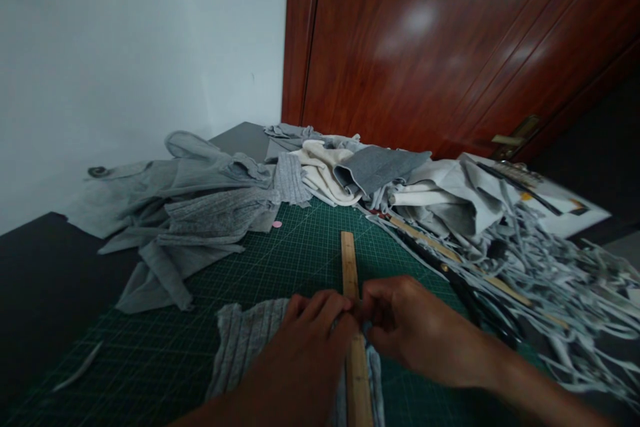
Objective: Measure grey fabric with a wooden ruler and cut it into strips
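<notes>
A wooden ruler (349,263) lies lengthwise over a grey ribbed cloth (247,340) on the green cutting mat (295,250). My left hand (317,340) rests on the cloth, its fingertips bunched at the ruler's left edge. On the ruler's right side, my right hand (405,320) is closed in a pinch close to the left fingertips. What its fingers hold is hidden. A narrow strip of the cloth shows to the right of the ruler, below my right hand.
Grey garments (215,213) are heaped at the left. Cream and grey cloths (325,170) lie at the back. Black scissors (463,290), another wooden ruler (507,290) and tangled fabric strips (545,280) lie right. A wall and a brown door (425,47) stand behind.
</notes>
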A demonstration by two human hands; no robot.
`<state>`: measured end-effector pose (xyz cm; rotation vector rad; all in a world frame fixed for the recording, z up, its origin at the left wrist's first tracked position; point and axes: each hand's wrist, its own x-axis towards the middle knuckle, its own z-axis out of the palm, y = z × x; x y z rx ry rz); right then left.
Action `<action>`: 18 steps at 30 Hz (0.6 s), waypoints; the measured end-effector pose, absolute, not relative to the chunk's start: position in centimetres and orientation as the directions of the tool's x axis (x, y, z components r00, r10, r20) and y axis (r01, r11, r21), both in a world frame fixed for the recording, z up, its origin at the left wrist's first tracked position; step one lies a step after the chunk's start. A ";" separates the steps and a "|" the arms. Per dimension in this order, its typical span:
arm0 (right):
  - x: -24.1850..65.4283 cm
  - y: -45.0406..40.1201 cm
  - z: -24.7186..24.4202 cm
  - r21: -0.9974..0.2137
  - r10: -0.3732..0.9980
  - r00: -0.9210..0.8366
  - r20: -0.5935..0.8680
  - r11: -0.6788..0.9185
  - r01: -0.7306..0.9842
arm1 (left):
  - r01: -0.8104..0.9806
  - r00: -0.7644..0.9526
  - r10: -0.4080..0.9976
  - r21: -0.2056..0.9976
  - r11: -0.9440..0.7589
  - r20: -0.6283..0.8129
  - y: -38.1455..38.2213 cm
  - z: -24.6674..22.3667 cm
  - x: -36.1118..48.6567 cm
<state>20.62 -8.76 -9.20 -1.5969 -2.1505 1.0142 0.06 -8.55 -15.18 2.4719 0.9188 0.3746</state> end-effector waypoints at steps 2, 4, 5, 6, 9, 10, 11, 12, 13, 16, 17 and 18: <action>20.6 -8.6 -9.4 -0.667 0.926 -0.334 -0.178 0.136 0.733 | 0.554 0.746 0.664 0.512 -0.656 0.043 -8.5 -14.7 0.1; 20.7 -8.4 -9.7 -0.677 0.942 -0.294 -0.160 0.112 0.728 | 0.556 0.760 0.650 0.506 -0.659 0.013 -8.4 -14.4 0.2; 20.7 -8.2 -9.8 -0.687 0.949 -0.274 -0.156 0.095 0.721 | 0.558 0.761 0.649 0.504 -0.659 0.008 -8.4 -14.4 0.2; 20.7 -8.1 -9.8 -0.700 0.951 -0.261 -0.168 0.071 0.710 | 0.562 0.758 0.652 0.502 -0.657 0.005 -8.4 -14.3 0.1; 20.5 -8.1 -9.7 -0.721 0.920 -0.275 -0.279 -0.012 0.693 | 0.567 0.755 0.655 0.500 -0.655 0.001 -8.4 -14.4 0.0; 20.4 -8.2 -9.7 -0.715 0.909 -0.280 -0.307 -0.026 0.699 | 0.565 0.757 0.653 0.500 -0.656 0.001 -8.4 -14.4 0.0; 20.3 -8.4 -9.6 -0.703 0.906 -0.277 -0.321 -0.032 0.710 | 0.562 0.760 0.650 0.501 -0.658 0.000 -8.3 -14.4 0.0; 20.2 -8.5 -9.5 -0.689 0.908 -0.269 -0.320 -0.029 0.724 | 0.556 0.764 0.645 0.504 -0.660 0.001 -8.3 -14.3 0.0; 20.1 -8.6 -9.5 -0.677 0.914 -0.260 -0.311 -0.021 0.736 | 0.555 0.768 0.640 0.504 -0.662 -0.005 -8.3 -14.1 0.1; 19.8 -8.8 -9.3 -0.643 0.927 -0.254 -0.277 0.018 0.766 | 0.578 0.775 0.628 0.474 -0.664 -0.066 -8.2 -13.3 0.3; 19.7 -8.8 -9.2 -0.632 0.931 -0.256 -0.260 0.036 0.774 | 0.588 0.777 0.624 0.457 -0.668 -0.088 -8.2 -13.0 0.4; 19.7 -8.8 -9.2 -0.622 0.935 -0.261 -0.242 0.057 0.781 | 0.595 0.778 0.620 0.440 -0.672 -0.104 -8.2 -12.8 0.5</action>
